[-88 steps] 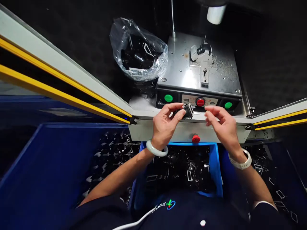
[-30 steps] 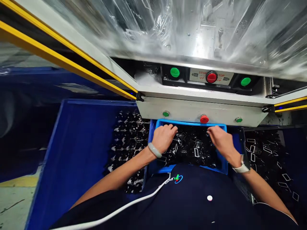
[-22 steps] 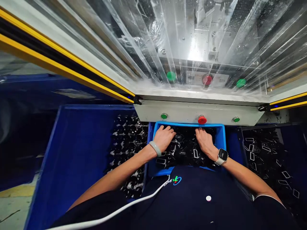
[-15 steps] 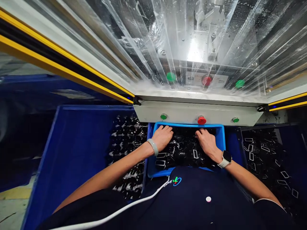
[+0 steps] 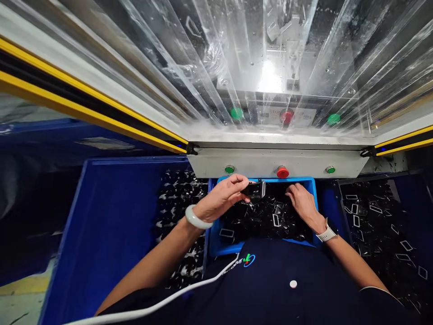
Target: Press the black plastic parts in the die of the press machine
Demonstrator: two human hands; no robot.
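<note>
My left hand point(image 5: 225, 195) grips a glossy black plastic part point(image 5: 254, 191) with a light rectangular rim at its right end. It is held over the far left side of a bright blue bin point(image 5: 227, 249). My right hand point(image 5: 302, 204) is low at the bin's right side, fingers curled down among the black parts. Its fingertips are partly hidden, and I cannot make out anything in them. Between the hands lie many similar black parts point(image 5: 267, 221), some showing light rectangular rims.
Ahead, a clear plastic cover point(image 5: 189, 54) hangs before a metal fixture point(image 5: 291, 49) and buttons. The machine's front panel point(image 5: 253, 164) carries a red knob point(image 5: 283, 172). Yellow-edged bars point(image 5: 101, 115) flank it. A dark blue bin point(image 5: 111, 216) stands left; more parts point(image 5: 375, 212) lie right.
The black part held over the machine earlier is gone from my hand, and the clear cover has come down. Both hands dropped into the bin; my left has now lifted another black part.
</note>
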